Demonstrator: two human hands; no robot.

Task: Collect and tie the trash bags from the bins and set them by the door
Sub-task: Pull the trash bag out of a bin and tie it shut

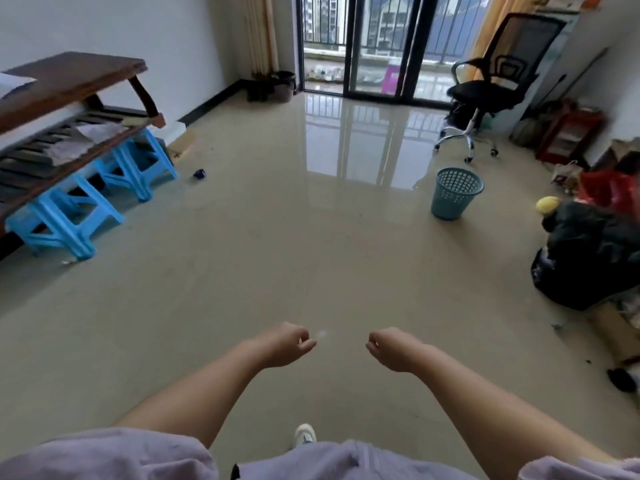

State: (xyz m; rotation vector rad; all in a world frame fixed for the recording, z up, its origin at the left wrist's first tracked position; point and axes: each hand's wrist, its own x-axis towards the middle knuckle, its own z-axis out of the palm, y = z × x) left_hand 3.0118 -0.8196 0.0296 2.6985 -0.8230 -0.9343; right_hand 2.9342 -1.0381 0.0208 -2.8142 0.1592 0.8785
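Both hands out in front, left hand and right hand w/ fingers loosely curled, nothing in either. Teal mesh bin stands on the floor well ahead, off to the right. Black trash bag slumped further right, nowhere near the hands. Another dark bin by the balcony door.
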